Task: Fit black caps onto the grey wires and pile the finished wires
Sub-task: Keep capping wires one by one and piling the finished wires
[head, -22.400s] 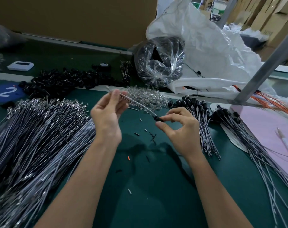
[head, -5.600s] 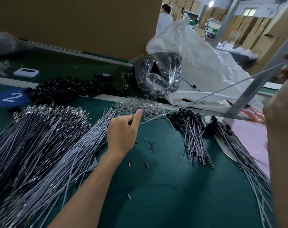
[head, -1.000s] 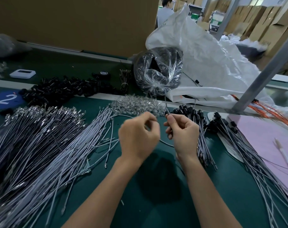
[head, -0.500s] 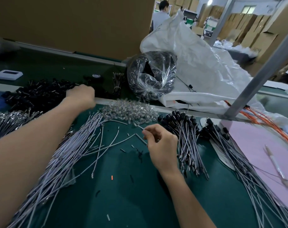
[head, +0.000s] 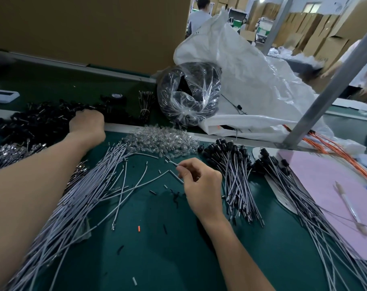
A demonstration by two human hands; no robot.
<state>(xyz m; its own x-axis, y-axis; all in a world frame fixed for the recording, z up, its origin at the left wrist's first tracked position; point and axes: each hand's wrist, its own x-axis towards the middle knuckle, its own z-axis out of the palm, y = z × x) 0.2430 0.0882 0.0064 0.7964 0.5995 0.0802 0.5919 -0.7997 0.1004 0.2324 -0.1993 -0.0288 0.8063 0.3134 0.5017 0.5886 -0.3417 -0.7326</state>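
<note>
Far left, the left hand (head: 87,122) digs into the black caps (head: 38,120); its fingers are hidden, so I cannot tell its grip. Grey wires (head: 73,202) fan across the green surface (head: 157,259). The right hand (head: 201,185) pinches a single wire (head: 171,162), tip aimed up-left, away from the person. Beside it lie capped wires (head: 235,177), caps farthest. Behind, a clear bag (head: 189,97) holds dark parts.

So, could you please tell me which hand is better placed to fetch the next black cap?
Probably the left hand: it is at the black caps pile, while the right hand pinches a grey wire.
</note>
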